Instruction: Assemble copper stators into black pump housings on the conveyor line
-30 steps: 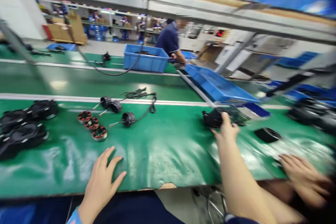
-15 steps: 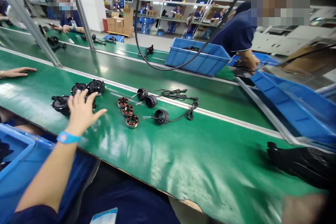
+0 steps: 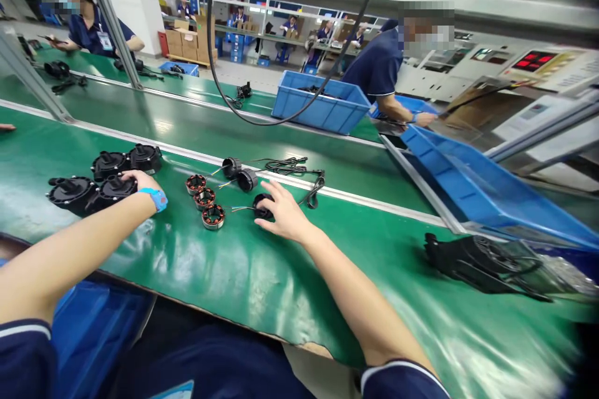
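My left hand (image 3: 139, 181) has its fingers curled over the near right one of several round black motor housings (image 3: 70, 192), which stand grouped at the left of the green bench. Part of that housing is hidden by the hand and wrist. My right hand (image 3: 284, 211) is at the nearest round black cap (image 3: 262, 206), thumb and fingers spread around it. Thin coloured wires run from this cap towards a copper-wound stator ring (image 3: 213, 217). Two more stator rings (image 3: 204, 199) lie behind that one. Two other black caps (image 3: 247, 180) with coiled black cables (image 3: 290, 166) lie farther back.
A black device (image 3: 472, 262) with a cable lies on the right of the bench. Blue bins (image 3: 321, 103) stand across the rail, and another blue bin (image 3: 496, 184) tilts at right. A black cable (image 3: 213, 43) hangs in front. Co-workers stand across the bench.
My right hand has come in from the lower right to the nearest cap. My left hand has lowered onto a housing. The view has shifted to the right.
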`<state>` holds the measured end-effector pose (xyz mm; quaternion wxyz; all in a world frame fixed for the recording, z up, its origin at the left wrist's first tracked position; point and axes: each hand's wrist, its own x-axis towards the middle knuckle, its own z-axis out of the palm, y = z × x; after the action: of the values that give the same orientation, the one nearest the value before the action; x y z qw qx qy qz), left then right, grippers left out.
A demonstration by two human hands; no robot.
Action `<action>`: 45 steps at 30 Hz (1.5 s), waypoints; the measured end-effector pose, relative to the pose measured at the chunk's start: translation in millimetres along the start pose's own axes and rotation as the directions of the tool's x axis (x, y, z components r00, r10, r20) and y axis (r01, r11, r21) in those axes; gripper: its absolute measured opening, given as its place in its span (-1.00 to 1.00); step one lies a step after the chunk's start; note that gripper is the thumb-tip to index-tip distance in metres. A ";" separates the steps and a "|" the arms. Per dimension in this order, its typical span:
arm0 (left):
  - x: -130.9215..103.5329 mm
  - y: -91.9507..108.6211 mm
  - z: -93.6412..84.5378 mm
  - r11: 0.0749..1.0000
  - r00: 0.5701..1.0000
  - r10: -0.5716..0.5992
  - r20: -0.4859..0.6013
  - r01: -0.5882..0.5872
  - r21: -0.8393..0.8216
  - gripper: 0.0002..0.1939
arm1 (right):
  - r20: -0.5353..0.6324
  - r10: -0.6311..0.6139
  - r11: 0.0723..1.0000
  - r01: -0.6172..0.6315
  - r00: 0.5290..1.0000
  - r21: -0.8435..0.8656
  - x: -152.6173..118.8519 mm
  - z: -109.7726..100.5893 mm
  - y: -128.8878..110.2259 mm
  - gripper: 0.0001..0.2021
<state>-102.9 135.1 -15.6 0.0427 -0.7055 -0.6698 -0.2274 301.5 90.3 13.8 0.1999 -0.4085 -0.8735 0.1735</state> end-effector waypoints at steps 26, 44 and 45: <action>-152.9 102.7 -52.0 0.918 0.904 -0.140 -0.404 -0.035 -0.396 -0.13 | 0.130 0.413 0.375 -0.299 0.901 0.877 -86.1 61.5 -49.6 -0.67; -187.1 147.8 -13.2 0.798 0.937 -0.181 -0.298 -0.037 -0.601 -0.07 | -0.377 -0.226 0.841 0.375 0.898 0.391 -64.7 12.7 -109.2 -0.27; -187.7 153.9 -8.9 0.759 0.950 -0.172 -0.262 -0.042 -0.650 -0.02 | -0.374 -0.256 0.845 0.394 0.891 0.362 -62.1 11.6 -113.7 -0.24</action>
<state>43.3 -57.2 -41.0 -0.1085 -0.6087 -0.5593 -0.5522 258.9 -28.9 44.0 0.4467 -0.2208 -0.8279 0.2574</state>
